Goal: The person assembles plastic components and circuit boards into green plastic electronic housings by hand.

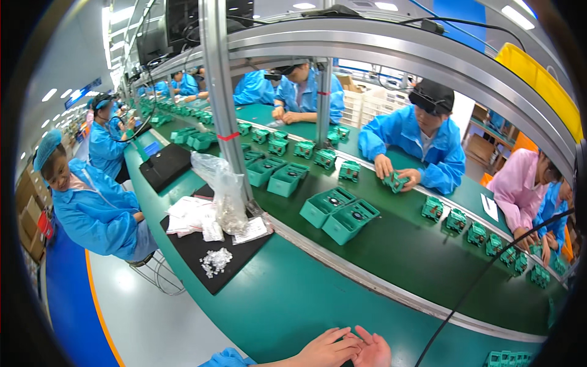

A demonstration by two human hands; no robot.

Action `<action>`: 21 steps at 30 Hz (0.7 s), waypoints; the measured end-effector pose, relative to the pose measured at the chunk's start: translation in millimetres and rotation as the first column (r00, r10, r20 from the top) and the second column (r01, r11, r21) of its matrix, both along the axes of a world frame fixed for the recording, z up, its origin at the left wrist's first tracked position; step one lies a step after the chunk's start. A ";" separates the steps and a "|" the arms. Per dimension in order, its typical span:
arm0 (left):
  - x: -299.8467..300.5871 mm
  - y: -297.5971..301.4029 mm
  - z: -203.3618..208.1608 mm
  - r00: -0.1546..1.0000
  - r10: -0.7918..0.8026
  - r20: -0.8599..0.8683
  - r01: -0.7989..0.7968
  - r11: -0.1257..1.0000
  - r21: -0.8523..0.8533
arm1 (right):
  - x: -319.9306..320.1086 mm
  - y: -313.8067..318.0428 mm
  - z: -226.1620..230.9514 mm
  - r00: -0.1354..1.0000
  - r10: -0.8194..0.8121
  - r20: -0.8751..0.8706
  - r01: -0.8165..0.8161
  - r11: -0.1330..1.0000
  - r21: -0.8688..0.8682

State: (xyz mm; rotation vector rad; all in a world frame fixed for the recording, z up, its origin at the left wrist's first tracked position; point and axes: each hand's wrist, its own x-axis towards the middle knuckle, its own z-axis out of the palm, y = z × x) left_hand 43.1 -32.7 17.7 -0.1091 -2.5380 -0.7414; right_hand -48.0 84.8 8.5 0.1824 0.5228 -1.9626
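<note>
Hands [331,350], two, together over worktop [299,287]

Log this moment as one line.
left hand: fingers touching right hand | right hand: palm upward | green bench: clear pieces on black mat

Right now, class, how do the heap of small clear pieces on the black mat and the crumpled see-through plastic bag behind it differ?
The heap of small clear pieces lies low and spread out; the crumpled see-through plastic bag stands much taller. The heap is nearer the camera; the bag is farther back, beside the silver metal post. The heap is many separate bits; the bag is one large wrinkled piece. Both look colourless.
</note>
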 end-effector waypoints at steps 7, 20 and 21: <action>-15.8 -8.0 4.8 0.999 -0.019 -0.047 0.026 0.988 0.150 | 1.6 4.1 9.9 0.984 -0.022 -0.174 0.041 0.993 0.107; -15.0 -12.8 12.1 0.958 -0.271 0.089 0.017 0.364 0.931 | 5.0 11.2 14.3 0.076 0.175 -0.982 0.444 0.875 0.190; -12.4 -15.1 18.5 0.954 -0.264 0.141 -0.016 0.423 0.906 | 3.7 11.1 14.4 0.074 0.190 -0.979 0.429 0.880 0.203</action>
